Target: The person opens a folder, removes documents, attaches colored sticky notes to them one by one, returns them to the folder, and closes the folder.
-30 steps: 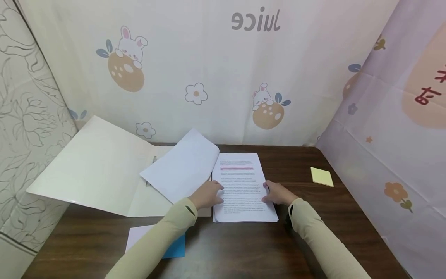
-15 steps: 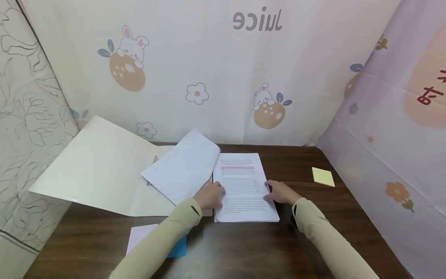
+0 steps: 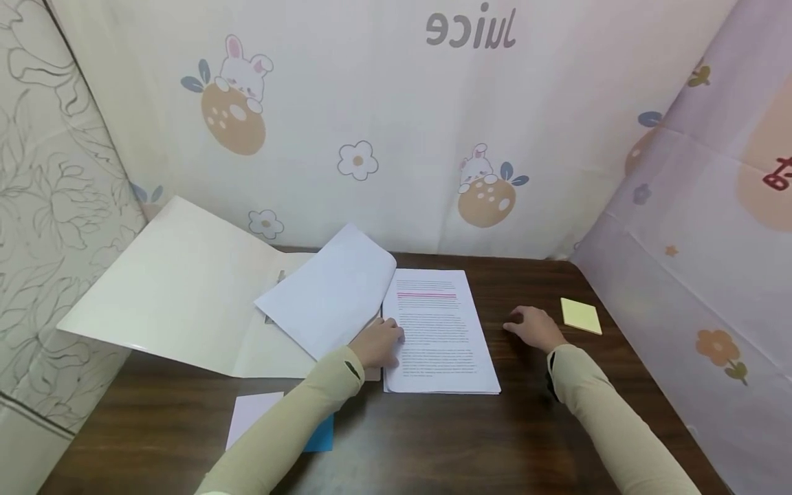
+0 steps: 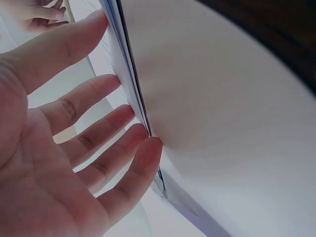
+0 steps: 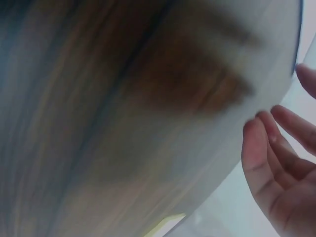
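A stack of printed pages (image 3: 441,337), with a pink-marked passage near its top, lies at the right side of an open white binder (image 3: 167,295). A white sheet (image 3: 334,292) curls over the binder's inner side. My left hand (image 3: 376,342) rests at the stack's left edge; in the left wrist view its outstretched fingertips (image 4: 129,114) touch the paper edges. Apart from the stack, my right hand (image 3: 535,327) hovers above the table to the right, fingers loosely bent and holding nothing. Nearest to it is a yellow sticky note pad (image 3: 581,315).
A pale lilac card (image 3: 252,416) and a blue piece (image 3: 320,436) lie at the front left, partly under the left forearm. Patterned curtains (image 3: 408,124) border the back and sides of the dark wooden table (image 3: 445,440). The binder's cover stands tilted up.
My right hand has left the stack's right edge and moved right, toward the sticky note pad. My left hand stays at the left edge. The head view has shifted slightly.
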### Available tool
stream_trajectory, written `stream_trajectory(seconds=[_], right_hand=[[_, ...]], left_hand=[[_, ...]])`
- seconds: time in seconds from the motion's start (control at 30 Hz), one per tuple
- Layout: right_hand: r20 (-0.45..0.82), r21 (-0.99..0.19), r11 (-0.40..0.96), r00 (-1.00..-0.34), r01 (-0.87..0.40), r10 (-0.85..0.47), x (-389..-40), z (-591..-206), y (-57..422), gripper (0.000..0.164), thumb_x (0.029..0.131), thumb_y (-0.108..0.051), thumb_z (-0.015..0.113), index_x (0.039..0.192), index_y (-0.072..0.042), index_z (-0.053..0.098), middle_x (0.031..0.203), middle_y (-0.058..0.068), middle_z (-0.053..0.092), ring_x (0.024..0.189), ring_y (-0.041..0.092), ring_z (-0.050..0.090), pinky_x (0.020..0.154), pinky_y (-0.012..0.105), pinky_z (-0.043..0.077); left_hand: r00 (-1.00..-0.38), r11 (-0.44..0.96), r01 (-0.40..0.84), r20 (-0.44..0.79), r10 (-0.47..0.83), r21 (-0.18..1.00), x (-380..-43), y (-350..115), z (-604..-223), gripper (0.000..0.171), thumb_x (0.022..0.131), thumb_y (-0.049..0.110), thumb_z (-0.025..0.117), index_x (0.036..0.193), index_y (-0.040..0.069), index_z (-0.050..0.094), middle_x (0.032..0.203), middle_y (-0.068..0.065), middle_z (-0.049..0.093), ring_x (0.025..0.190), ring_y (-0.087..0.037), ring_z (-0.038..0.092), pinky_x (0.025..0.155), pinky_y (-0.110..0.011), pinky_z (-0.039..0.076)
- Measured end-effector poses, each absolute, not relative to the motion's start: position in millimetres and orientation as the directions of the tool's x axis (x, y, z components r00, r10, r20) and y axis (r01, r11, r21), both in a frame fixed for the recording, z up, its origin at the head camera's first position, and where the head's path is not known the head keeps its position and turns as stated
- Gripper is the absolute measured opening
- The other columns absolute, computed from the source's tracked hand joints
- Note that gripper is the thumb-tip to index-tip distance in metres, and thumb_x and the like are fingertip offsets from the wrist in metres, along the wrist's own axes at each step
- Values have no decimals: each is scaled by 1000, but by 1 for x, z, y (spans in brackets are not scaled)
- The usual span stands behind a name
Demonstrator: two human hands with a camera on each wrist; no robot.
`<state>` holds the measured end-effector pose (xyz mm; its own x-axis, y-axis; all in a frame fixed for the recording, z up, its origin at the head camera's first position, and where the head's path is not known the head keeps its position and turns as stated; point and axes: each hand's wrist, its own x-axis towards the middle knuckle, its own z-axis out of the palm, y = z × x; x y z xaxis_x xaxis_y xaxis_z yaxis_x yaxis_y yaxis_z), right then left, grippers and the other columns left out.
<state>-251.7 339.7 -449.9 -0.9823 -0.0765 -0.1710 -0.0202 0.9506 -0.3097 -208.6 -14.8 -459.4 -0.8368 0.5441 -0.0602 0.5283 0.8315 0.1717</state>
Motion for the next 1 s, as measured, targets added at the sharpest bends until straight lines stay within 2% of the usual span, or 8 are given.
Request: stream_trajectory(seconds=[0.23, 0.43, 0.67, 0.83, 1.0], right_hand=[[-70, -280, 960, -997, -5, -26, -260, -453, 371, 48, 95, -28, 58, 119, 13, 58, 115, 35, 60, 105, 50, 58, 87, 59, 47], [-51, -262, 961, -996, 88, 78, -263, -451, 391, 53, 99, -33, 48, 124, 14, 53, 120, 40, 53, 109, 59, 46, 88, 63, 41], [-122, -241, 930, -959, 277, 254, -261, -456, 412, 61, 100, -35, 42, 132, 17, 41, 128, 53, 29, 114, 68, 33, 90, 68, 36], [-202, -243, 879, -908, 410, 367, -260, -458, 426, 59, 101, -33, 40, 132, 17, 37, 126, 54, 27, 118, 67, 29, 91, 67, 37], [-288, -199, 865, -871, 460, 397, -263, -460, 435, 63, 102, -35, 38, 134, 18, 35, 129, 57, 24, 122, 69, 25, 93, 68, 37]], left_hand=[[-831, 826, 540, -51, 553, 164, -209, -15, -461, 46, 76, 30, 81, 116, 12, 66, 115, -5, 63, 102, -22, 57, 94, -30, 47], [-839, 833, 522, -63, 540, 187, -212, -15, -465, 46, 77, 29, 80, 118, 13, 66, 118, -5, 63, 105, -22, 56, 96, -30, 46], [-840, 832, 519, -64, 539, 194, -212, -15, -466, 46, 76, 28, 81, 116, 13, 67, 115, -4, 63, 104, -21, 56, 95, -30, 46], [-843, 834, 512, -61, 534, 206, -210, -15, -466, 46, 76, 28, 81, 117, 13, 67, 117, -5, 62, 105, -22, 55, 96, -30, 46], [-844, 835, 516, -54, 534, 193, -210, -15, -465, 46, 75, 29, 81, 115, 14, 67, 116, -5, 62, 106, -23, 56, 95, -30, 46]])
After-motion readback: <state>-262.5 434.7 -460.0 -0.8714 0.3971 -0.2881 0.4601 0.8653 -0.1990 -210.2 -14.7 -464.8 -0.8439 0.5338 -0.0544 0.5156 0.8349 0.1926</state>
